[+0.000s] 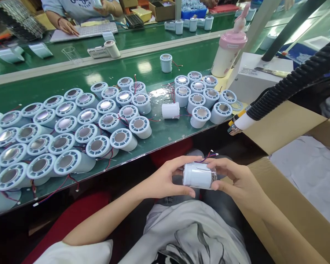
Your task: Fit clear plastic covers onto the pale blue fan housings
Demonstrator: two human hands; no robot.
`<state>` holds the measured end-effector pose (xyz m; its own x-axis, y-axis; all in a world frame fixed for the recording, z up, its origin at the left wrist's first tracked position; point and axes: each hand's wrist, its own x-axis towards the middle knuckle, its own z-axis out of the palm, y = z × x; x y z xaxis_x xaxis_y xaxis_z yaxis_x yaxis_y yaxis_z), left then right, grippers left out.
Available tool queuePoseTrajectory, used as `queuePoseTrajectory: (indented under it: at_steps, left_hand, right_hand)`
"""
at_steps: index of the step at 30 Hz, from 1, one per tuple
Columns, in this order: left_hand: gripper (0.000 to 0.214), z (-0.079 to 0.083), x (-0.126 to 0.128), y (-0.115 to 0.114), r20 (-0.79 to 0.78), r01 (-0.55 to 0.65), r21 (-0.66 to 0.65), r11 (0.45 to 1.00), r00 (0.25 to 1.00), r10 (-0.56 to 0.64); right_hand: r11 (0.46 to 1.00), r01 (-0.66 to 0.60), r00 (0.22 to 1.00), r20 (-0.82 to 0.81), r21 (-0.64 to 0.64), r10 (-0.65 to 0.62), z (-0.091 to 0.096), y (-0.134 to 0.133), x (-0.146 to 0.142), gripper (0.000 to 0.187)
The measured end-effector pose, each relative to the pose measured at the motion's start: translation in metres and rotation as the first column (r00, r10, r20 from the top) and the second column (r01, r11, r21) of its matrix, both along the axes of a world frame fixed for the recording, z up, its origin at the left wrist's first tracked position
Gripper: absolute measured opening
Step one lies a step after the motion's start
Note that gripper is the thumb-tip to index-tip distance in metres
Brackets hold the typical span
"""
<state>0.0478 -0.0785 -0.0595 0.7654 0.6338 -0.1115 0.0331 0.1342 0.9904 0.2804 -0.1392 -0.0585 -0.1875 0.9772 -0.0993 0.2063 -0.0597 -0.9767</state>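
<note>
Over my lap, both hands hold one white cylindrical part (197,175) lying on its side, with thin red and dark wires coming off its top. My left hand (167,179) grips its left end with thumb and fingers closed round it. My right hand (236,181) pinches its right end, which looks like a clear plastic sleeve or cap. On the green bench (165,134) in front of me lie several like cylinders (66,132) on their sides, their metal-disc faces toward me, and a second cluster (200,95) stands upright to the right.
An open cardboard box (291,198) with white lining sits at my right. A black corrugated hose with a white nozzle (266,104) reaches in from the right. A pink-lidded bottle (228,51) stands by a white machine (253,79). Another person's hands (67,27) work across the bench.
</note>
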Motion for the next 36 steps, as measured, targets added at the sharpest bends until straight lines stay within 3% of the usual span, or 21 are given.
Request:
queuePoseTrajectory:
  at_steps: [8, 20, 31, 36]
  left_hand:
    - [0.080, 0.002, -0.003, 0.000, -0.026, 0.010, 0.121, 0.993, 1.000, -0.007]
    - [0.077, 0.003, -0.006, 0.000, -0.016, 0.018, 0.206, 0.978, 1.000, -0.015]
    - [0.076, 0.001, -0.007, 0.000, 0.014, 0.026, 0.244, 0.969, 0.999, -0.030]
    - [0.076, 0.000, -0.008, 0.001, 0.055, 0.022, 0.272, 0.962, 0.998, -0.038]
  right_hand:
    - [0.975, -0.023, 0.966, -0.254, -0.223, -0.036, 0.001, 0.001, -0.003, 0.024]
    - [0.928, -0.020, 0.938, -0.328, -0.371, -0.111, -0.001, 0.007, -0.009, 0.034]
    - [0.854, -0.061, 0.884, -0.425, -0.517, -0.195, -0.001, 0.008, -0.020, 0.042]
    - [0.774, -0.135, 0.874, -0.442, -0.618, -0.201, 0.000, 0.010, -0.024, 0.051]
